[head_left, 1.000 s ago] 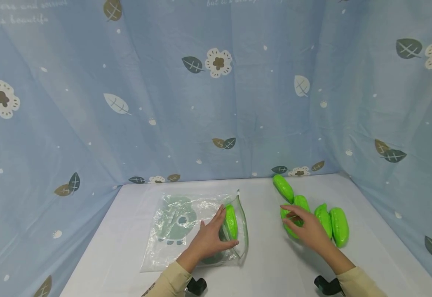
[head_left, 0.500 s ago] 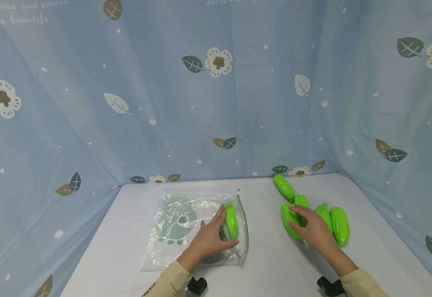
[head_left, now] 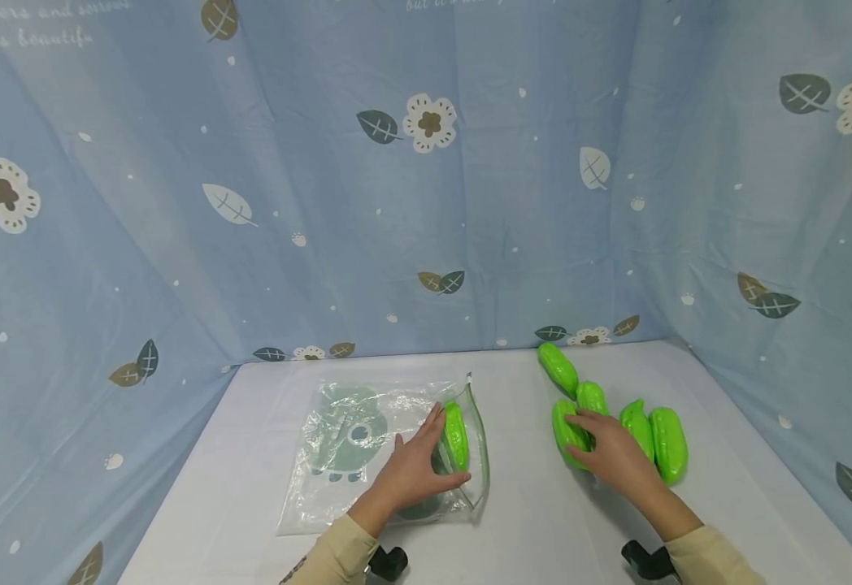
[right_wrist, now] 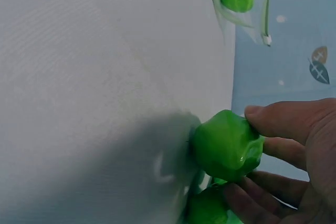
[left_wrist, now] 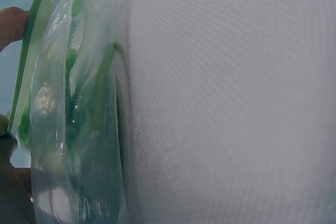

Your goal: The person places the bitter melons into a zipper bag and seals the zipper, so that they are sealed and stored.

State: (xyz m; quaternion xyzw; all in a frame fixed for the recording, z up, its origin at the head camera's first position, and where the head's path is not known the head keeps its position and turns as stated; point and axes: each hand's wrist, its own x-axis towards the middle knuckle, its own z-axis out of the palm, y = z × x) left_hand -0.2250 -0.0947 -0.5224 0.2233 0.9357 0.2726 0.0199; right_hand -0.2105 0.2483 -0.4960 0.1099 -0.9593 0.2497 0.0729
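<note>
A clear zip bag (head_left: pixel 302 508) with a green monster print lies flat on the table, its mouth facing right. Just inside that mouth sits a glossy bright green toy vegetable (head_left: pixel 457 439), long and ridged. My left hand (head_left: pixel 411 475) rests on the bag at the opening, thumb and fingers spread wide apart. At the right, another green toy vegetable (head_left: pixel 563 424) is pinched by my right hand (head_left: pixel 619 459). In the right wrist view the thumb touches one side of this faceted vegetable (right_wrist: pixel 226 145) and fingers the other; it appears close to the table.
Around the right hand lie more green vegetables: one at the back (head_left: pixel 558 370), one just behind the fingers (head_left: pixel 592 397), and two side by side at the right, including the outermost (head_left: pixel 669 447). Patterned blue curtains (head_left: pixel 426 211) enclose the white table (head_left: pixel 521 504).
My right hand has lowered onto the nearest-left green vegetable, its fingers closing from a wider spread to a pinch. The left hand and the bag have stayed put.
</note>
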